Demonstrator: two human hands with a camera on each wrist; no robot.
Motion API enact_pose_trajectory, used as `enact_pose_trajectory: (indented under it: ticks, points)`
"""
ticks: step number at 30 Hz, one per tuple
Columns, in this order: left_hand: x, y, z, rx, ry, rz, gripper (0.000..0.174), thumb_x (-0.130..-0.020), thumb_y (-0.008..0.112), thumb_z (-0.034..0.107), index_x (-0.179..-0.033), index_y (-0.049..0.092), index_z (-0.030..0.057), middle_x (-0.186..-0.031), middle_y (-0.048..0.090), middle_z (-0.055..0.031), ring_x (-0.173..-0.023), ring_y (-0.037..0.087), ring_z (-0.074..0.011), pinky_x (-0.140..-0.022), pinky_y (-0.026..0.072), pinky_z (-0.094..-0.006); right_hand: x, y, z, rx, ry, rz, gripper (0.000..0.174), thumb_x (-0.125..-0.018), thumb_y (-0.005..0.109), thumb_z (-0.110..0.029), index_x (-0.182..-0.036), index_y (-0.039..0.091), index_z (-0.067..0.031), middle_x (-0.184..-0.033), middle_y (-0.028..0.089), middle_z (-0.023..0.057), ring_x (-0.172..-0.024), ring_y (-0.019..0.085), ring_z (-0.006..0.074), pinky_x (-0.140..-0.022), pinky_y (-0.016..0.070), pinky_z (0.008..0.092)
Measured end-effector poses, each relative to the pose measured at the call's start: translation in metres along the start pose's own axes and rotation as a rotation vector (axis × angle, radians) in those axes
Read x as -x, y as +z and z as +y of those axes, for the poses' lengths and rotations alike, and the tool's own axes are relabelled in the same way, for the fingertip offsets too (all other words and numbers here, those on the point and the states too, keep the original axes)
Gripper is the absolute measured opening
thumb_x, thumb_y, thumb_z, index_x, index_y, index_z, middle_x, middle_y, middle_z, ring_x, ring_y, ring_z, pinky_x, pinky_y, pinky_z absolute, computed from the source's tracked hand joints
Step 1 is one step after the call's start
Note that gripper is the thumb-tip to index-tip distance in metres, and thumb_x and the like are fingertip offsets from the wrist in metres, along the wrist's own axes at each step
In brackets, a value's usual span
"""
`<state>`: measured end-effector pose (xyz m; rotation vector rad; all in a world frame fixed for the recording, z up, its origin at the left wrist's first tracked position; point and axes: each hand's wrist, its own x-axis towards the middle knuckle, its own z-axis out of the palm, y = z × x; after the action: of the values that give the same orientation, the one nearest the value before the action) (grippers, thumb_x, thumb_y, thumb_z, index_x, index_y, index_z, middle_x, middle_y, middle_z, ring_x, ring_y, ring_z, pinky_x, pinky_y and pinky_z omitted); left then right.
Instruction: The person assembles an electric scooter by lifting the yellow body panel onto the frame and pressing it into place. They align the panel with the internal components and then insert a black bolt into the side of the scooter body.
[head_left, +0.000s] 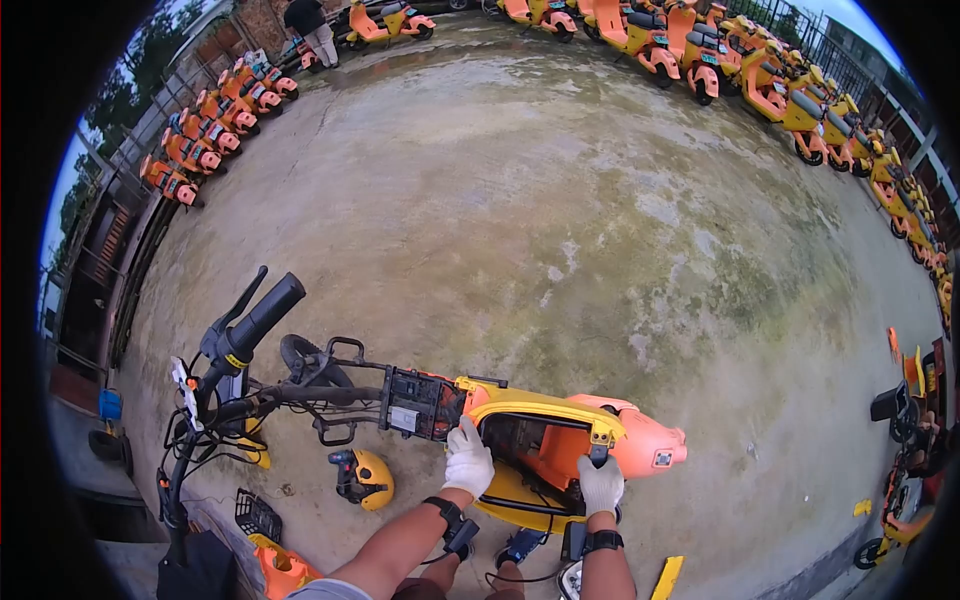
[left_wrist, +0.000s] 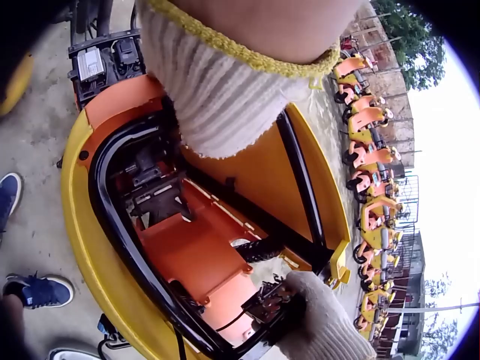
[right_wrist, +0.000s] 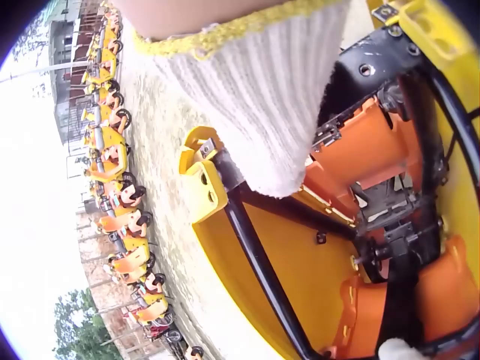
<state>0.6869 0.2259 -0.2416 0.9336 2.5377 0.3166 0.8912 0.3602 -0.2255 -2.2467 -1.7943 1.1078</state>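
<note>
A partly stripped scooter stands across the head view, its yellow-and-orange body around a black tubular frame. My gloved left hand holds the front end of this body, beside the exposed controller box. In the left wrist view its fingers are hidden behind the knitted cuff. At the rear end of the seat opening, my gloved right hand grips the black rear plate. Inside the opening lies an orange inner liner. The orange tail points right.
The handlebar juts up at left. On the concrete lie a yellow helmet-like thing, a black basket, an orange panel and a yellow strip. Rows of scooters line the yard. Another person stands far back.
</note>
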Motion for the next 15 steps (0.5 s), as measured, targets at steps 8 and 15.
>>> enact_pose_trajectory:
  ticks: [8, 15]
  points:
    - [-0.001, -0.012, 0.009, -0.037, -0.023, -0.050, 0.087, -0.087, 0.066, 0.018, -0.150, 0.010, -0.0034, -0.136, 0.034, -0.0273, -0.133, 0.033, -0.0450, -0.102, 0.0383, -0.0551, -0.007, 0.026, -0.005, 0.008, 0.041, 0.205, 0.035, -0.076, 0.068, -0.026, -0.098, 0.063, 0.0004, -0.095, 0.065, 0.0227, -0.092, 0.065, 0.0430, -0.085, 0.0511, 0.0505]
    - [-0.006, 0.003, 0.011, -0.047, -0.084, -0.051, 0.088, -0.087, 0.065, 0.015, -0.153, 0.009, -0.0010, -0.142, 0.032, -0.0286, -0.134, 0.034, -0.0452, -0.108, 0.0354, -0.0489, -0.015, 0.029, -0.006, -0.008, 0.021, 0.257, 0.033, -0.075, 0.069, -0.025, -0.096, 0.062, -0.0014, -0.096, 0.066, 0.0219, -0.092, 0.065, 0.0415, -0.084, 0.0514, 0.0486]
